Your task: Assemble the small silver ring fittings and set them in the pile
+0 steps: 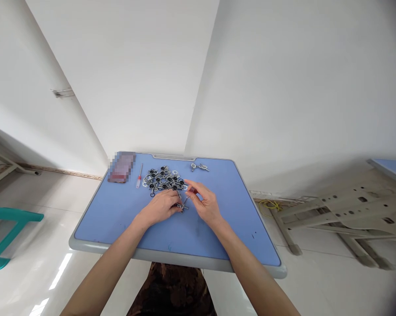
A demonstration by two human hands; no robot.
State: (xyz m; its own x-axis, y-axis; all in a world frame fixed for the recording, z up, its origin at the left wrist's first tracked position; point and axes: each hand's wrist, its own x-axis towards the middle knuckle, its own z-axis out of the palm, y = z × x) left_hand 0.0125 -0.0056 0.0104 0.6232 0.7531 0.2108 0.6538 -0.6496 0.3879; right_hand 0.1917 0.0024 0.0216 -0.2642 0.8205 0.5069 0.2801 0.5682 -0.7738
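Note:
A pile of small metal parts with black round pieces point(164, 179) lies on the blue table point(119, 219). At the pile's near edge, my left hand point(161, 205) has its fingers closed on a small metal part point(182, 210) low over the tabletop. My right hand point(204, 202), just to the right, pinches a small screwdriver point(186, 199) whose shaft points down at that part; the fingers hide much of its handle. Left of the pile lies another screwdriver point(138, 181) with a clear and red handle. Two metal pieces point(199, 167) rest apart behind my right hand.
A blurred-out flat rectangular object point(122, 167) lies at the table's back left corner. A green stool point(13, 215) stands on the floor at left. Another table with a beige metal frame point(343, 215) is at right, and a white wall rises behind.

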